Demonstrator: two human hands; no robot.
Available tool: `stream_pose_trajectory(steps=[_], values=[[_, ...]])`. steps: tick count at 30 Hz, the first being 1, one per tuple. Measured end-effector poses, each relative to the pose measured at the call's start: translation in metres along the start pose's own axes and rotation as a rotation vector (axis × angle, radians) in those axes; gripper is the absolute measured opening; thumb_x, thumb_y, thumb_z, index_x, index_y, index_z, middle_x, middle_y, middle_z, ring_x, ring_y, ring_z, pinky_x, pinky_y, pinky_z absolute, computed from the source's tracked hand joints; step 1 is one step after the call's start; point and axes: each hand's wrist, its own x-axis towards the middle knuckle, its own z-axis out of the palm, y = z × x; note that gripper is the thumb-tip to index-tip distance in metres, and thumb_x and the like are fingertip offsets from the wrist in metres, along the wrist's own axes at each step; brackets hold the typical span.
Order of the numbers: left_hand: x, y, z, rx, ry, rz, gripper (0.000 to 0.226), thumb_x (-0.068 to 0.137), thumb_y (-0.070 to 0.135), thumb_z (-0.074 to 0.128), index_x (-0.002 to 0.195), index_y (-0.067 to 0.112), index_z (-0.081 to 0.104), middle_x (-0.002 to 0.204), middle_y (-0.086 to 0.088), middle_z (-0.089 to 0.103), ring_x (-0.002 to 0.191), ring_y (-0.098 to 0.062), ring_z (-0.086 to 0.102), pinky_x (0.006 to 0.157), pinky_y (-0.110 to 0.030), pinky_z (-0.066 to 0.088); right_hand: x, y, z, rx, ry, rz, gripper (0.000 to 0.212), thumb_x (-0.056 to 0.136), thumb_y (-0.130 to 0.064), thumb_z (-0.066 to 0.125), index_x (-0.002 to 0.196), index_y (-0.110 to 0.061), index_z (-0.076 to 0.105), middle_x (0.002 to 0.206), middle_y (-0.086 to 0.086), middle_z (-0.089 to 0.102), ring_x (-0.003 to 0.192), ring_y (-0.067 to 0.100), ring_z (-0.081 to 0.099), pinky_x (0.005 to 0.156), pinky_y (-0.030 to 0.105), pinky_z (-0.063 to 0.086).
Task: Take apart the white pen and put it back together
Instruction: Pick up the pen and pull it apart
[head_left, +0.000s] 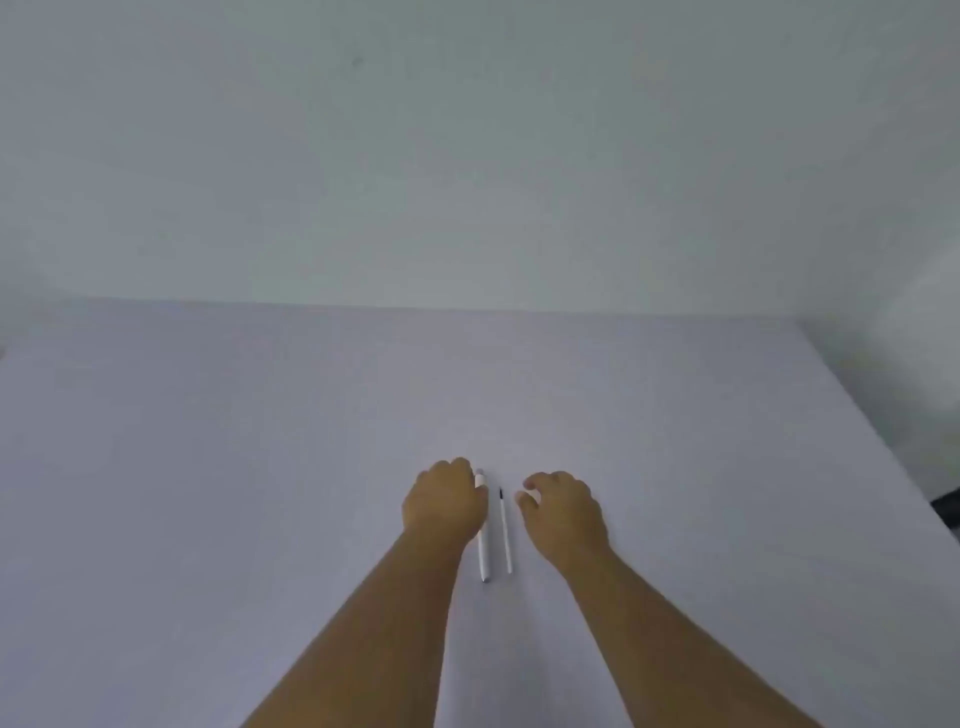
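Note:
The white pen barrel (484, 551) lies on the table, pointing away from me, its near tip toward me. A small white end piece (480, 478) shows at its far end beside my left fingers. My left hand (441, 501) rests over the barrel's far half, fingers curled down on it. The thin white refill (505, 535), with a dark tip at the far end, lies parallel just right of the barrel. My right hand (563, 512) hovers right of the refill, fingers bent and apart, touching nothing that I can see.
The work surface is a plain pale table (260, 467) that meets a bare wall at the back. Its right edge (883, 431) runs diagonally, with a dark object (948, 501) beyond it at the far right.

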Motion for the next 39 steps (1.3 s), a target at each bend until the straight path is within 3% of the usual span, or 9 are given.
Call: stream_pose_trajectory(steps=[5, 8, 12, 21, 26, 28, 30, 33, 39], values=[[-0.002, -0.010, 0.036, -0.129, -0.138, -0.177, 0.025, 0.083, 0.037, 0.057, 0.092, 0.013, 0.059, 0.071, 0.004, 0.050, 0.064, -0.016, 0.053, 0.046, -0.024, 0.034, 0.005, 0.005, 0.018, 0.038, -0.014, 0.043, 0.028, 0.091, -0.036, 0.049, 0.107, -0.019, 0.064, 0.111, 0.005, 0.063, 0.108, 0.025, 0.053, 0.087, 0.037, 0.047], [-0.001, -0.010, 0.042, -0.190, -0.107, -0.202, 0.018, 0.082, 0.030, 0.057, 0.072, 0.015, 0.056, 0.063, 0.004, 0.050, 0.052, -0.010, 0.048, 0.042, -0.023, 0.032, 0.007, 0.005, 0.024, 0.076, -0.010, 0.066, 0.023, 0.090, -0.034, 0.051, 0.099, -0.017, 0.064, 0.104, 0.005, 0.064, 0.102, 0.025, 0.056, 0.083, 0.039, 0.050], [0.001, -0.009, 0.040, -0.273, -0.079, -0.199, 0.033, 0.081, 0.025, 0.055, 0.052, 0.017, 0.043, 0.050, 0.004, 0.045, 0.040, -0.010, 0.043, 0.038, -0.022, 0.030, 0.012, 0.001, 0.026, 0.191, -0.003, 0.103, 0.021, 0.089, -0.029, 0.052, 0.089, -0.014, 0.066, 0.094, 0.004, 0.066, 0.091, 0.024, 0.060, 0.074, 0.035, 0.050], [-0.002, -0.008, 0.034, -0.420, -0.127, 0.047, 0.017, 0.088, 0.034, 0.059, 0.080, 0.019, 0.058, 0.067, 0.009, 0.054, 0.058, -0.006, 0.050, 0.047, -0.016, 0.038, 0.031, -0.018, 0.009, 0.798, -0.127, 0.384, 0.034, 0.085, -0.031, 0.062, 0.086, 0.002, 0.072, 0.073, 0.006, 0.064, 0.067, 0.019, 0.055, 0.069, 0.033, 0.045], [0.003, -0.017, 0.022, -0.282, -0.245, 0.115, 0.015, 0.089, 0.033, 0.057, 0.087, 0.018, 0.059, 0.072, 0.010, 0.051, 0.065, -0.006, 0.050, 0.045, -0.013, 0.036, 0.031, -0.016, 0.014, 0.940, -0.052, 0.545, 0.032, 0.086, -0.029, 0.059, 0.059, -0.013, 0.066, 0.059, 0.000, 0.058, 0.059, 0.019, 0.050, 0.070, 0.035, 0.044], [0.001, -0.025, 0.023, -0.236, -0.263, 0.112, 0.014, 0.088, 0.033, 0.057, 0.089, 0.019, 0.059, 0.076, 0.009, 0.052, 0.073, -0.011, 0.050, 0.053, -0.014, 0.034, 0.036, -0.007, 0.009, 0.887, -0.017, 0.545, 0.035, 0.088, -0.030, 0.055, 0.058, -0.015, 0.066, 0.060, 0.002, 0.057, 0.065, 0.024, 0.051, 0.073, 0.036, 0.043], [0.000, -0.033, 0.025, -0.283, -0.241, 0.080, 0.012, 0.089, 0.033, 0.057, 0.085, 0.021, 0.057, 0.076, 0.010, 0.052, 0.070, -0.008, 0.050, 0.052, -0.013, 0.034, 0.039, 0.004, 0.003, 0.618, -0.079, 0.407, 0.033, 0.089, -0.033, 0.054, 0.070, -0.010, 0.069, 0.070, 0.007, 0.060, 0.073, 0.027, 0.053, 0.073, 0.035, 0.042], [0.000, -0.037, 0.026, -0.363, -0.199, 0.055, 0.009, 0.090, 0.032, 0.056, 0.089, 0.023, 0.057, 0.076, 0.011, 0.052, 0.066, -0.002, 0.049, 0.046, -0.010, 0.038, 0.032, 0.012, 0.003, 0.254, -0.149, 0.269, 0.028, 0.083, -0.035, 0.063, 0.065, -0.016, 0.053, 0.071, 0.003, 0.057, 0.076, 0.026, 0.056, 0.065, 0.029, 0.038], [-0.001, -0.036, 0.025, -0.385, -0.146, 0.065, 0.017, 0.090, 0.032, 0.054, 0.101, 0.020, 0.058, 0.087, 0.004, 0.059, 0.075, -0.016, 0.057, 0.062, -0.027, 0.055, 0.021, 0.013, 0.014, 0.169, -0.122, 0.267, 0.033, 0.078, -0.033, 0.069, 0.098, -0.009, 0.060, 0.100, 0.009, 0.065, 0.091, 0.029, 0.062, 0.071, 0.033, 0.044]])
